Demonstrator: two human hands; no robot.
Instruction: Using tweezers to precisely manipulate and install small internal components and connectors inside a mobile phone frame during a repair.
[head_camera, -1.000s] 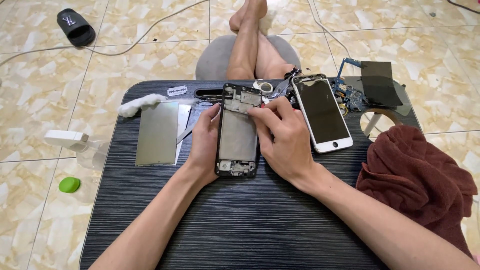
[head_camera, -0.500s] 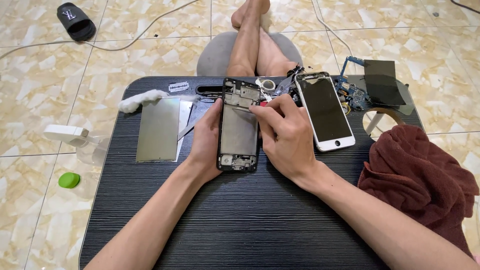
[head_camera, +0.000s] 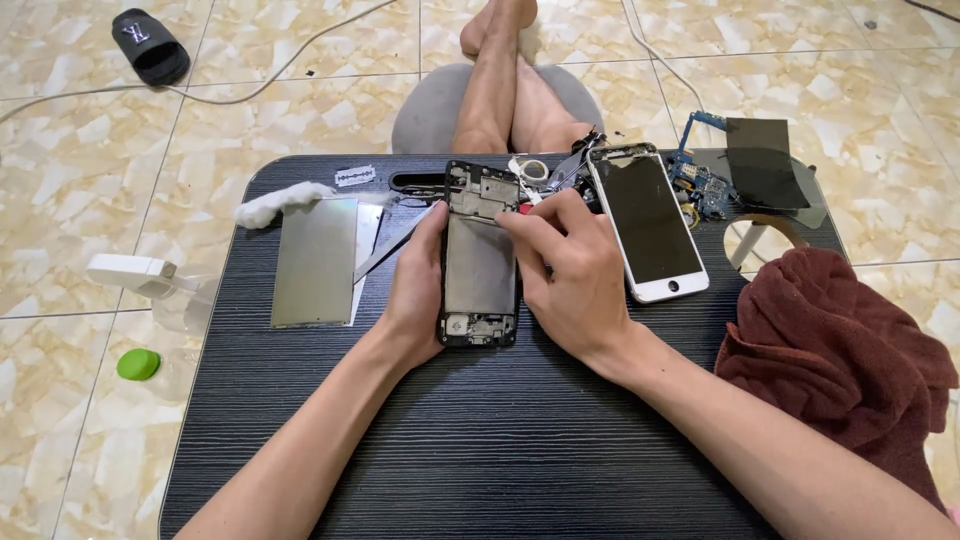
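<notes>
Opened phone frame (head_camera: 480, 255) lies flat, back side up, near the middle of the black table (head_camera: 480, 450), a little toward the far edge. Dark rim, grey metal plate inside, small parts at top and bottom ends.

Your left hand (head_camera: 415, 290) clasps the frame's left long edge, thumb lying along the rim, fingers tucked under or behind it. Your right hand (head_camera: 570, 275) rests on the frame's right side, fingers curled, the forefinger and thumb pinched together at the upper part of the plate. Whether a small tool sits in that pinch cannot be told; only a speck of red shows beside the fingers.

Just right of your right hand: a white phone (head_camera: 648, 220) with dark screen, face up, slanted. Past it, at the far right corner, a blue circuit board (head_camera: 700, 180) and a dark square sheet (head_camera: 765, 165), touching.

Left of the frame: a grey rectangular panel (head_camera: 315, 262), with a thin metal strip (head_camera: 390, 248) between it and your left hand. A white wad of cotton (head_camera: 275, 203) and a razor blade (head_camera: 355, 177) lie by the far left corner. A roll of tape (head_camera: 530, 170) sits at the far edge behind the frame.

A maroon cloth (head_camera: 840, 350) is heaped over the right edge.

On the tiled floor: black slipper (head_camera: 150, 47), green cap (head_camera: 138, 364), white plastic piece (head_camera: 135, 275).
</notes>
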